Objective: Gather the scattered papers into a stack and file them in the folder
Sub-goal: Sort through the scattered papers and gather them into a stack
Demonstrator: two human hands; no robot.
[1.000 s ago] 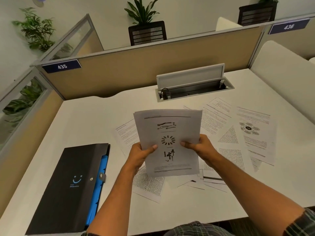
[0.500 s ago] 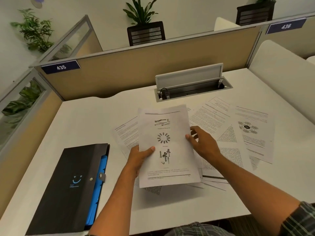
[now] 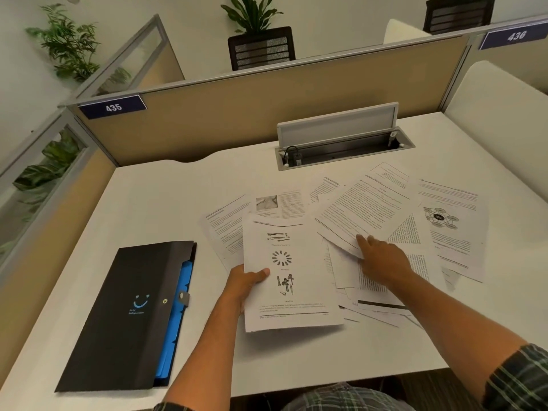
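Note:
My left hand (image 3: 246, 281) grips the left edge of a small stack of papers (image 3: 289, 274), whose top sheet shows printed figures, held low over the desk. My right hand (image 3: 382, 261) pinches the near edge of a text sheet (image 3: 364, 212) and lifts it off the pile. More scattered papers (image 3: 453, 229) lie overlapping across the middle and right of the white desk (image 3: 154, 203). A black folder (image 3: 127, 312) with blue inner dividers lies shut at the left, apart from both hands.
An open cable tray (image 3: 341, 149) with a raised lid sits at the back of the desk. Tan partition panels (image 3: 261, 108) wall the back and left. A white panel bounds the right side. The desk's front edge runs just before my lap.
My right hand let go of the held stack, moved right, and took hold of a text sheet. The stack, held by the left hand alone, dropped lower and flatter.

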